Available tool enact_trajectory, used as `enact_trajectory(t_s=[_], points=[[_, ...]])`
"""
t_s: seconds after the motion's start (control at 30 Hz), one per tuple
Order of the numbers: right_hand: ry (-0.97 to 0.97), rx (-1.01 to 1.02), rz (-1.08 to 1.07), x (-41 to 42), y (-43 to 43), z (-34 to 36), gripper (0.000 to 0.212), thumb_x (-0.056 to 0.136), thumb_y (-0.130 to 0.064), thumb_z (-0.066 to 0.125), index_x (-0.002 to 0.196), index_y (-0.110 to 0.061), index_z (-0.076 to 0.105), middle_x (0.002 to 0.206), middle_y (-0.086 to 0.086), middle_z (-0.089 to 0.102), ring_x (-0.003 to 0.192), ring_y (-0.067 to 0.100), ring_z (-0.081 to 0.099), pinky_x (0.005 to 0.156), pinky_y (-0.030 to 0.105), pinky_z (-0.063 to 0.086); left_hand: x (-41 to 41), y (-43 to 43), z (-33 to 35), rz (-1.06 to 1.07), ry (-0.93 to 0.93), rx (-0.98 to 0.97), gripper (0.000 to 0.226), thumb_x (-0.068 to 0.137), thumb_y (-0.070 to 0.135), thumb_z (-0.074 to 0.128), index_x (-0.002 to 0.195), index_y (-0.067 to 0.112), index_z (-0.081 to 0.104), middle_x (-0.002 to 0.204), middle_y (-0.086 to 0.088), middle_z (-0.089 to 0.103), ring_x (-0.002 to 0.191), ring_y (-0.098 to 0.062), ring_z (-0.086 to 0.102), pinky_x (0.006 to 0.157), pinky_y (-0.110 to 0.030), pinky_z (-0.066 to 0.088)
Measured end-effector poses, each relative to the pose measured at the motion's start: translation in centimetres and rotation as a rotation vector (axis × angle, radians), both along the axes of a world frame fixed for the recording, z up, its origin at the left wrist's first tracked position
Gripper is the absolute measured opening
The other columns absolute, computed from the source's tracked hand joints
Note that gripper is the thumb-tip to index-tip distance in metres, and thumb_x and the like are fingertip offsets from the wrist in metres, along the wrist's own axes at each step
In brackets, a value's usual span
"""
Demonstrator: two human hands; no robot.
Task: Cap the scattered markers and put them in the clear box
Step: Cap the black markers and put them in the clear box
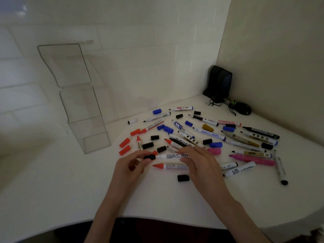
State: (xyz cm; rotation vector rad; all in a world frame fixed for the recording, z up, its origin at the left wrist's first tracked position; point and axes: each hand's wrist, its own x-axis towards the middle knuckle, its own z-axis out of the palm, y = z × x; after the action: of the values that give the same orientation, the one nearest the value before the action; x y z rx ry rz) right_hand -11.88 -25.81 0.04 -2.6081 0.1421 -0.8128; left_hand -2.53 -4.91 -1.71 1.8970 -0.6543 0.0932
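My left hand (130, 163) pinches a black cap (149, 157) at the tip end of a white marker (172, 156), whose barrel my right hand (199, 163) grips. Whether the cap is fully seated I cannot tell. Just below lies an uncapped red-tipped marker (168, 166). Several uncapped markers and loose caps in red, black, blue, pink and ochre are scattered across the white table (157, 195). The clear box (87, 130) stands to the left with its tall lid (64, 65) open upward; nothing shows inside it.
A loose black cap (183, 178) lies near my right wrist. A black speaker (219, 83) and a black mouse (242, 108) with tangled cords sit in the back right corner. Walls close in behind and to the right. The table's curved front edge runs below my forearms.
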Motion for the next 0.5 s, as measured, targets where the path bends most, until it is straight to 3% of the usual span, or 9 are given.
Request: enact_trajectory(t_s=[0.2,0.37,0.5], points=[[0.005,-0.024,0.019,-0.01,0.01,0.04,0.024,0.091,-0.015,0.066,0.113,-0.023,0.069,0.103,-0.002,0.07,0.095,0.016,0.063,0.084,0.035,0.054,-0.16,0.04,0.18,-0.024,0.032,-0.014,0.023,0.093,0.014,0.07,0.11,0.027,0.078,0.081,0.016,0.074,0.055,-0.01,0.055,0.056,-0.011,0.04],[-0.001,-0.031,0.07,0.12,0.5,-0.18,0.021,0.092,-0.016,0.063,0.112,-0.021,0.067,0.105,-0.003,0.068,0.1,0.015,0.061,0.091,0.029,0.047,-0.4,-0.04,0.21,-0.037,0.078,-0.053,0.025,0.093,0.012,0.069,0.113,0.026,0.076,0.089,0.007,0.076,0.06,-0.028,0.062,0.059,-0.028,0.05],[0.035,-0.01,0.102,0.28,0.53,-0.31,0.028,0.093,-0.014,0.063,0.121,-0.019,0.066,0.113,0.0,0.065,0.108,0.017,0.058,0.097,0.032,0.048,-0.54,-0.08,0.44,-0.029,0.104,-0.058,0.023,0.093,0.007,0.069,0.11,0.021,0.076,0.087,0.014,0.076,0.061,-0.015,0.067,0.061,-0.012,0.047]])
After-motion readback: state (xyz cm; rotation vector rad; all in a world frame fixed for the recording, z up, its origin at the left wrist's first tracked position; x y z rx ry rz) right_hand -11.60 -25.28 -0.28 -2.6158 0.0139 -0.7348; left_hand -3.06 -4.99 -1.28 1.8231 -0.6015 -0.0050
